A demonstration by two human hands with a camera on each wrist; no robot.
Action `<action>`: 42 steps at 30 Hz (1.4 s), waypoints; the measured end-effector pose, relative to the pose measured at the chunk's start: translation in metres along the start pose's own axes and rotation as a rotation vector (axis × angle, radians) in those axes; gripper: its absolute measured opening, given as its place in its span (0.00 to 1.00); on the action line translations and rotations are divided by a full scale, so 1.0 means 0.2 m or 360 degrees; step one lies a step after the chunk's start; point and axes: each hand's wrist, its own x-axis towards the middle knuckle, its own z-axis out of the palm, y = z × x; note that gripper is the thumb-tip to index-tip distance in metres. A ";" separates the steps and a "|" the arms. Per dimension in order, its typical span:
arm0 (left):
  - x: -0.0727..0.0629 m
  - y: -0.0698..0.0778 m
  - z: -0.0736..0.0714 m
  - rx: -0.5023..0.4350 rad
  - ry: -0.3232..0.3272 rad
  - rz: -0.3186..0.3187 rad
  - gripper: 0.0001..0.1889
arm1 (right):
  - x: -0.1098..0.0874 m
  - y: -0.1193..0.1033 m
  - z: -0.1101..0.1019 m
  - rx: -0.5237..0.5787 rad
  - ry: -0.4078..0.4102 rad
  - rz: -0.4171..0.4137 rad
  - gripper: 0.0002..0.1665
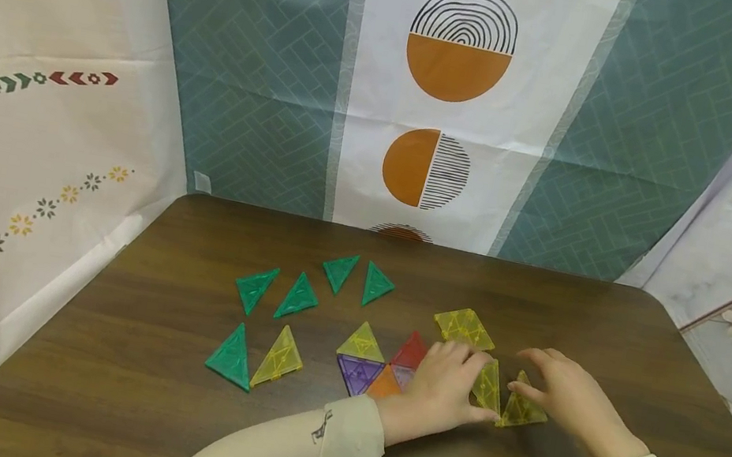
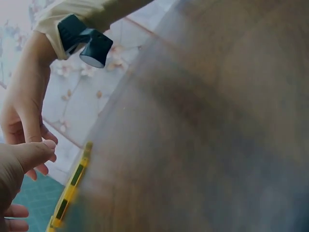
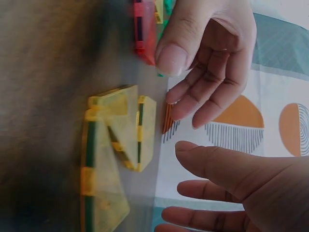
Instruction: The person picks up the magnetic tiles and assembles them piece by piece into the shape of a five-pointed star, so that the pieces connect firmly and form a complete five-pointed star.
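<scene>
My left hand (image 1: 437,388) hovers over the right part of a cluster of translucent triangle tiles, partly hiding it. Visible there are a yellow tile (image 1: 362,342), a purple tile (image 1: 359,375), an orange tile (image 1: 386,383) and a red tile (image 1: 411,349). Thumb and fingers spread loosely beside a narrow yellow triangle tile (image 1: 488,388), with nothing between them in the right wrist view. To its right, my right hand (image 1: 572,401) is held with parted fingers at another yellow triangle tile (image 1: 521,411). Both tiles lie on the table, their lower corners close together.
Yellow tiles (image 1: 465,327) lie together behind my left hand. Several green triangle tiles (image 1: 297,298) spread across the back left. One green tile (image 1: 232,359) stands beside a yellow tile (image 1: 279,357). Patterned cloth (image 1: 273,86) hangs behind the wooden table (image 1: 124,350).
</scene>
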 end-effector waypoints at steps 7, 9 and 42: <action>0.00 0.04 0.04 0.0041 -0.0057 0.0022 0.40 | -0.05 0.03 0.05 0.0020 0.0018 0.0000 0.27; 0.00 0.04 0.06 0.0052 -0.0068 0.0019 0.40 | -0.06 0.04 0.06 0.0024 0.0008 -0.0003 0.27; 0.02 0.05 0.12 0.0202 -0.0059 0.0092 0.40 | -0.13 0.10 0.17 0.0047 0.0091 -0.0126 0.28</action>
